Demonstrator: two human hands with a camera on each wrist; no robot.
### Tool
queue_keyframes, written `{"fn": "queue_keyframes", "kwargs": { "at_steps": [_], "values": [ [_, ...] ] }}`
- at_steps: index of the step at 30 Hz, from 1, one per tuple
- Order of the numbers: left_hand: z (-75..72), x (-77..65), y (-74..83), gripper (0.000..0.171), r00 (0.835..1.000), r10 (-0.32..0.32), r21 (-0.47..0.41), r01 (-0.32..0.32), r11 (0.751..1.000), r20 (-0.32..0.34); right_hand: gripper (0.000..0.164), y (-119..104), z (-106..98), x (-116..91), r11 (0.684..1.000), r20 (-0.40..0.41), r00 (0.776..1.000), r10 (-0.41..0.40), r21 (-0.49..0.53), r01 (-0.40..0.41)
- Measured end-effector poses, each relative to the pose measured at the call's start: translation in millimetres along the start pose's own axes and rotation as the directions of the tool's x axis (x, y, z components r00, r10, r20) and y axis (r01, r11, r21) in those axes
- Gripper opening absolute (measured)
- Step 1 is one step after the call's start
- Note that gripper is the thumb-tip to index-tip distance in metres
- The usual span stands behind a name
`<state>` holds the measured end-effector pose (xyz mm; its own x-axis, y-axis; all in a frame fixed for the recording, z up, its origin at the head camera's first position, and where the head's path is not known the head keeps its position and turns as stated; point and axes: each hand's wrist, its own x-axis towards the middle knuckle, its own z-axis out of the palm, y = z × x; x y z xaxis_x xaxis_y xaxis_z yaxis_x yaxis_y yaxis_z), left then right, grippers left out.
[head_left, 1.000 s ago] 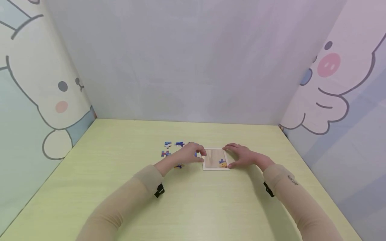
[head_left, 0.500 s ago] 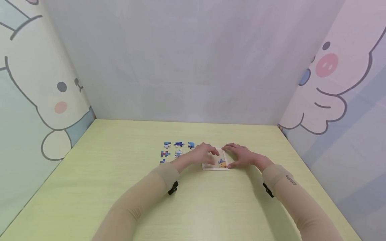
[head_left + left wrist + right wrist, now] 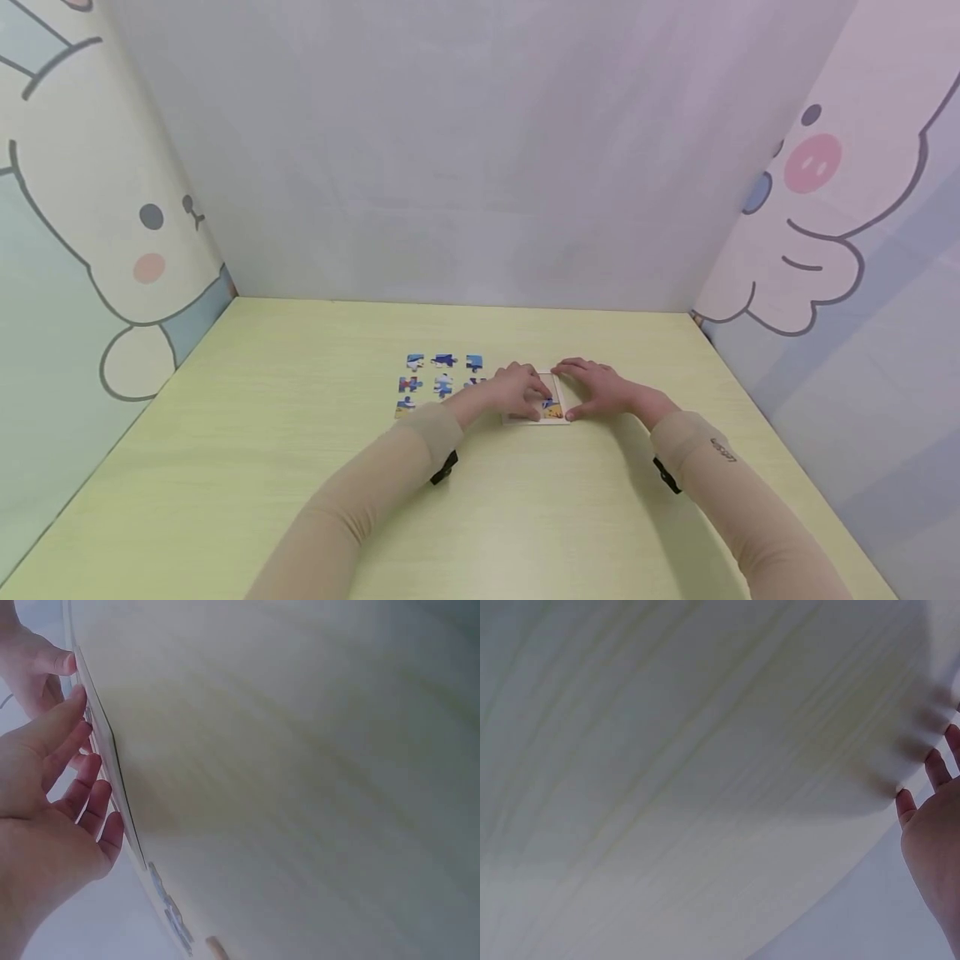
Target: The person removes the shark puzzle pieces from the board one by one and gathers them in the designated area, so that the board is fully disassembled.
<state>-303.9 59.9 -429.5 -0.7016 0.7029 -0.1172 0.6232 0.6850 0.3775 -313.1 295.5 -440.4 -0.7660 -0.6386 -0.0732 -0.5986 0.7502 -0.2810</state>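
A small puzzle frame with a pale rim lies on the table. One blue-and-yellow puzzle piece sits in its near right corner. My left hand is over the frame, index fingertip at that piece and thumb near the front rim. No piece shows between its fingers, though the back of the hand hides part of the frame. In the left wrist view the left hand's fingers are loosely bent along the frame. Thumb and fingers spread apart, my right hand rests against the frame's right side.
Several loose puzzle pieces lie in rows left of the frame, some hidden behind the left forearm. The table meets a plain back wall, with cartoon-printed side panels at both sides.
My left hand has moved right from the frame's left rim to the piece in its corner, uncovering some loose pieces. The right hand has stayed at the frame's side.
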Motion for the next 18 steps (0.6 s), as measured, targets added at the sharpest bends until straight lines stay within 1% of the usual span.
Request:
{"fn": "queue_keyframes", "kwargs": {
  "at_steps": [3,7,12,15,18],
  "values": [
    [-0.9,-0.5,1.0,0.04,1.0,-0.012,-0.018,0.012,1.0,0.0,0.084,-0.4,-0.8,-0.5,1.0,-0.004,1.0,-0.001,-0.012,0.001],
    [-1.9,-0.8,1.6,0.038,0.999,-0.033,-0.057,0.033,0.998,0.003,0.084,-0.2,-1.3,-0.5,1.0,-0.001,1.0,0.003,0.001,-0.003],
    [-2.6,0.2,1.4,0.036,0.998,-0.062,-0.146,0.061,0.987,0.002,0.085,2.5,0.6,0.4,1.0,0.002,1.0,0.005,0.012,-0.005],
    [-1.7,1.6,0.5,0.034,0.998,-0.056,-0.213,0.052,0.976,-0.015,0.085,4.3,2.1,0.9,1.0,-0.002,1.0,0.0,0.005,0.0],
    [0.0,3.1,-0.6,0.03,0.999,-0.032,-0.292,0.02,0.956,-0.034,0.085,5.4,2.7,0.9,1.0,-0.007,1.0,-0.007,0.004,0.007]
  ]
}}
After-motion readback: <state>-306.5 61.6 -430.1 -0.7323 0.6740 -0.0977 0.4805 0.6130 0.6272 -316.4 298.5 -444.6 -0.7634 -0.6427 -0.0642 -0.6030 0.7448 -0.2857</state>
